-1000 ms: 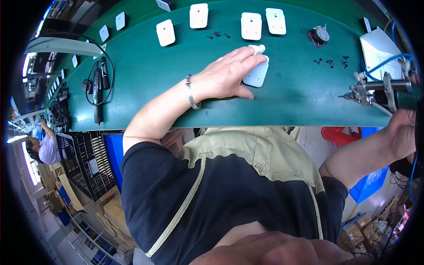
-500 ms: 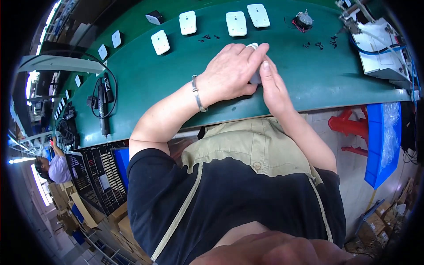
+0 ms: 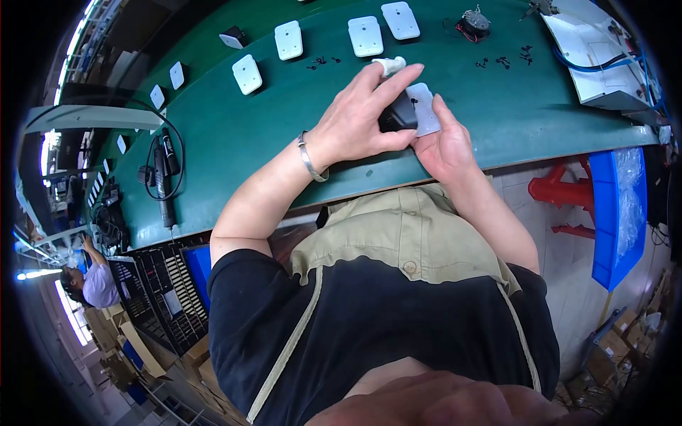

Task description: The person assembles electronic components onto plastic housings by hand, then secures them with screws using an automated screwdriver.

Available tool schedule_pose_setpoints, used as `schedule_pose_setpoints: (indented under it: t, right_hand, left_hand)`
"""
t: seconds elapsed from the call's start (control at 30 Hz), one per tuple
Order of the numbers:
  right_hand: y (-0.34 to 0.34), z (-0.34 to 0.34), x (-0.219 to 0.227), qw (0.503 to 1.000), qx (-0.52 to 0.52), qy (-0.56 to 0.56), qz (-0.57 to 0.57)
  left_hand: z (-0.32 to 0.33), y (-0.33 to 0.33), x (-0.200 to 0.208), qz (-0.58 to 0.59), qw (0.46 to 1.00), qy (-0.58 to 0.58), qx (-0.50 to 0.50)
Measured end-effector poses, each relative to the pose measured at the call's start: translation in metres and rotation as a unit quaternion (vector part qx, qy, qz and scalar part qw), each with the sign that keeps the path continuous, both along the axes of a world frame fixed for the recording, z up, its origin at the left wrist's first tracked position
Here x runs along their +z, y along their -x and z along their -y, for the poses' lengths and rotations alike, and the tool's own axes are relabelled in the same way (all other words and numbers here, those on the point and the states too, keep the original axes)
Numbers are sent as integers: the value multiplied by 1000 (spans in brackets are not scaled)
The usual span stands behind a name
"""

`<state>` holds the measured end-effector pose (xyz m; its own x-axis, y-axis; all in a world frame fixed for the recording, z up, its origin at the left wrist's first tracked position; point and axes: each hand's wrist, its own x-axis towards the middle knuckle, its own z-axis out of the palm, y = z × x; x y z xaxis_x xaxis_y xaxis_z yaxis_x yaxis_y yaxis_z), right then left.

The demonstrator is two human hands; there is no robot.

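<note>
Above the near edge of the green bench, a small casing (image 3: 425,110) with a pale, flat face and a black body sits tilted between my hands. My left hand (image 3: 355,117), with a metal bracelet at the wrist and a white wrap on one finger, closes its thumb and fingers around the black side. Part of that side is hidden behind the fingers. My right hand (image 3: 449,145) grips the lower right edge of the pale face with thumb and palm. A small dark spot, perhaps a screw, shows on this face.
Several white covers (image 3: 289,40) lie along the back of the green bench (image 3: 312,192). Small black screws (image 3: 502,62) lie in groups near a round motor-like part with wires (image 3: 473,24). At the right stands a white fixture (image 3: 590,57); at the left, a black electric screwdriver (image 3: 165,181).
My hands have opened apart somewhat, and the casing between them has come into sight. The view has shifted slightly, so the bench things sit a little further left.
</note>
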<state>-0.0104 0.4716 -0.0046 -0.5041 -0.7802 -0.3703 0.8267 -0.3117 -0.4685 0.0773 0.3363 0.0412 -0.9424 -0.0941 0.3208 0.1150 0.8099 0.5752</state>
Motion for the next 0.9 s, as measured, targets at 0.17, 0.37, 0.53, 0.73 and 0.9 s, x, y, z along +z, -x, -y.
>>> schedule_pose_setpoints:
  t: [0.17,0.37,0.53,0.73,0.9]
  right_hand:
    - [7,-9,0,1000,-19,21,3]
    - [5,-21,5,998,-20,-34,-58]
    - [-3,-25,15,988,-27,-79,-127]
    - [-15,-27,22,972,-54,-76,-214]
    - [-15,-37,17,955,-8,-144,-260]
  left_hand:
    - [18,-16,-30,-103,994,-13,-26]
    - [19,-27,-40,-57,995,-85,4]
    - [2,-32,-17,-122,989,22,80]
    - [-58,-12,-21,14,796,-604,33]
    - [-70,3,-22,46,710,-702,18]
